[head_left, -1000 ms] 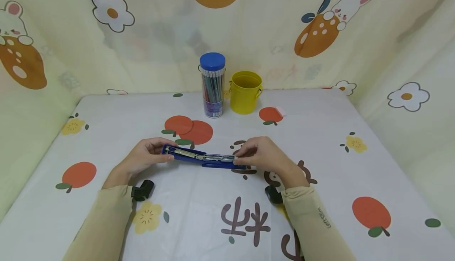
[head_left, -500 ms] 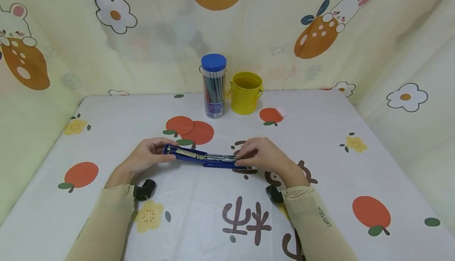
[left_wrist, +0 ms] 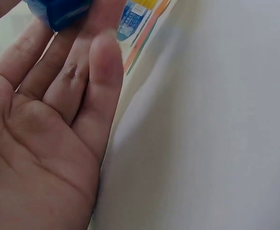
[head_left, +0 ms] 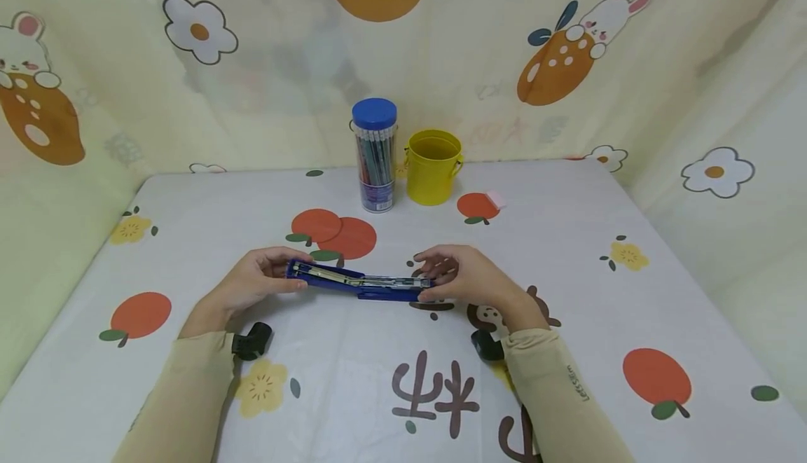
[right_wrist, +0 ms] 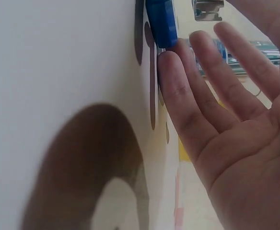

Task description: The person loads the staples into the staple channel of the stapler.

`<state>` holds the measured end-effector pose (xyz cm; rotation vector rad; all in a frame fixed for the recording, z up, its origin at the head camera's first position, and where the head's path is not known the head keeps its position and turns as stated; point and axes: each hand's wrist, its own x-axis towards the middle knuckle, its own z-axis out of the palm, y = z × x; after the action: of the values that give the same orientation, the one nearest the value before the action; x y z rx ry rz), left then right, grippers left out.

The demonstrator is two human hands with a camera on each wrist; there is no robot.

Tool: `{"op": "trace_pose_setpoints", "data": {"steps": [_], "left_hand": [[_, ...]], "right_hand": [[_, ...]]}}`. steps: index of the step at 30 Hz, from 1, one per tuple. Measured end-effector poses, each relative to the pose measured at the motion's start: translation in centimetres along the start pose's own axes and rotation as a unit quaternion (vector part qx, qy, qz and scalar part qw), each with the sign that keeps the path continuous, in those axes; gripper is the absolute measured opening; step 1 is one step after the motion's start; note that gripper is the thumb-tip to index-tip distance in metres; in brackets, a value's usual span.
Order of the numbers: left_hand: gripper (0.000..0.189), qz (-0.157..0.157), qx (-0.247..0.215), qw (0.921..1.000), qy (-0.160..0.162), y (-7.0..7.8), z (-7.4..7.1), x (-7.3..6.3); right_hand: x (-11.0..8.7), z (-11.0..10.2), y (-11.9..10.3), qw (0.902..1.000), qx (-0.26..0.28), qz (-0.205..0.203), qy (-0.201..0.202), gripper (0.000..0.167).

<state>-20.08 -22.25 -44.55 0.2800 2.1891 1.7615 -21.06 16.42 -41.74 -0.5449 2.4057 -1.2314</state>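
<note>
A blue stapler (head_left: 387,295), swung wide apart at its hinge, lies across the middle in the head view, with its metal staple channel (head_left: 391,282) showing. My left hand (head_left: 252,277) pinches the cover end on the left between thumb and fingers. At the other end is my right hand (head_left: 473,281), its fingers loose and spread beside the tip of the channel. The right wrist view shows the blue base end (right_wrist: 164,28) right at one fingertip, and the metal channel end (right_wrist: 208,10) apart from the fingers. Only a blue corner (left_wrist: 65,14) shows in the left wrist view.
At the back of the table stands a clear tub of pencils (head_left: 376,162) with a blue lid. A yellow bucket (head_left: 431,176) is just right of it. Further right lies a small pink-and-white block (head_left: 495,199). Patterned cloth (head_left: 284,99) hangs behind the table.
My right fingers have come off the top of the staple channel and spread apart, so more of its end shows. The left hand keeps its hold on the stapler.
</note>
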Motion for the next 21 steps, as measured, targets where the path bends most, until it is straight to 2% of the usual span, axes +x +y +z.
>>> {"op": "trace_pose_setpoints", "data": {"steps": [5,7,10,15,21], "left_hand": [[0.051,0.007,-0.007,0.9999,0.001,0.7,0.0,-0.2],[0.05,0.023,-0.015,0.9996,0.001,1.1,0.2,-0.2],[0.047,0.066,-0.023,0.9976,0.003,1.8,0.8,-0.3],[0.045,0.143,-0.049,0.9885,0.012,2.8,2.8,0.1],[0.047,0.181,-0.033,0.9828,0.014,3.7,5.7,1.0]], "right_hand": [[-0.1,-0.1,0.1,0.9996,0.027,0.005,-0.006,0.068],[-0.1,-0.1,0.1,0.9993,0.036,0.004,-0.01,0.069],[-0.1,-0.1,0.2,0.9988,0.046,0.001,-0.015,0.071],[-0.1,-0.3,0.3,0.9982,0.057,-0.008,-0.017,0.075],[-0.1,-0.4,0.7,0.9973,0.07,-0.018,-0.015,0.088]]}}
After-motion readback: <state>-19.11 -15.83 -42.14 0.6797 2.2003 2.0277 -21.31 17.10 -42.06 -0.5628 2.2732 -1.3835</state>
